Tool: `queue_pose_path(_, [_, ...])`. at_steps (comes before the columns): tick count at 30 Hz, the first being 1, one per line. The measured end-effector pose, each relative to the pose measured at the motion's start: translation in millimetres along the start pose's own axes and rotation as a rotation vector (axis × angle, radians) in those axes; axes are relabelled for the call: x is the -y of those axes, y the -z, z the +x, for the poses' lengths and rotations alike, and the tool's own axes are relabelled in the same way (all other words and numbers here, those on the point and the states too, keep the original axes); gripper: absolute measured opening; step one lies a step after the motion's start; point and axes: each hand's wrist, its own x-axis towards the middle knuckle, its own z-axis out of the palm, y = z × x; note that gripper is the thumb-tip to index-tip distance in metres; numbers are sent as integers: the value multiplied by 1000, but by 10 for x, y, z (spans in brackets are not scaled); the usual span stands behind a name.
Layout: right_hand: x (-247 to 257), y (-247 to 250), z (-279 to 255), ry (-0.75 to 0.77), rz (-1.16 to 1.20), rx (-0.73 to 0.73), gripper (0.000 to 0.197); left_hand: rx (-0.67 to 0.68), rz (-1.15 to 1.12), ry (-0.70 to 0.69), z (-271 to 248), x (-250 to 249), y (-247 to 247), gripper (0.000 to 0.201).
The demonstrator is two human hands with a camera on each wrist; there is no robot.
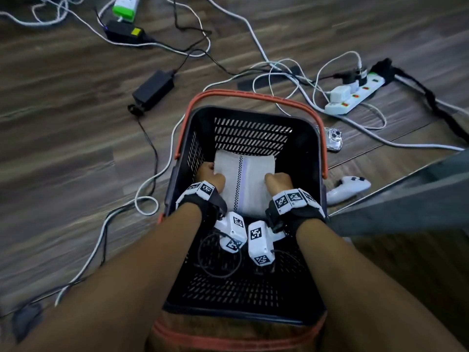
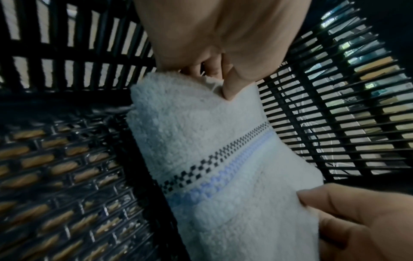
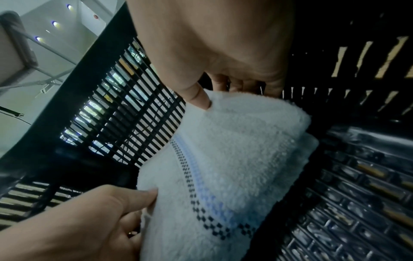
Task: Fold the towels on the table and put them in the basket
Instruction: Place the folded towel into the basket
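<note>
A folded white towel (image 1: 243, 179) with a dark checked band and a pale blue stripe is inside the black slatted basket (image 1: 243, 318), near its far wall. My left hand (image 1: 210, 176) grips the towel's left edge and my right hand (image 1: 278, 182) grips its right edge. In the left wrist view the left hand (image 2: 214, 83) pinches the towel (image 2: 212, 159), thumb on top and fingers behind. In the right wrist view the right hand (image 3: 220, 95) pinches the towel (image 3: 234, 150) the same way. Whether the towel touches the basket floor (image 2: 55, 194) I cannot tell.
The basket's orange handles (image 1: 253, 95) lie folded down outside its rim. The wooden floor around it holds several cables, a black power adapter (image 1: 153, 88), a white power strip (image 1: 355, 94) and a white controller (image 1: 347, 189). A grey table edge (image 1: 406, 199) runs along the right.
</note>
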Motion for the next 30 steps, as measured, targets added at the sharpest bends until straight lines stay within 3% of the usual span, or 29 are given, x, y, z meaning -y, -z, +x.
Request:
queue_pose_path(8, [115,10,86,70,119,-130,28,-73,-182,-89,-7,-90,-37,37])
queue_pose_path(14, [1,-52,142,43,10,-47,13,-44,-52,-53,22,-46,-27,36])
queue_pose_path(20, [-78,-84,230,73,-15,-76,7,-40,30,-69,38,18,-46,35])
queue_pose_path(25, [-89,-87,249,60,-27,-66,17,-45,36,-80,50,30,-44,35])
queue_pose_path(28, [-69,-119,186,103,-47,-167,31,-51,63,-125,26,21,-76,42])
queue_pose_path(30, [-40,-186,111,249,-200,-306,37,-66,123,-242,-1,32,-117,51])
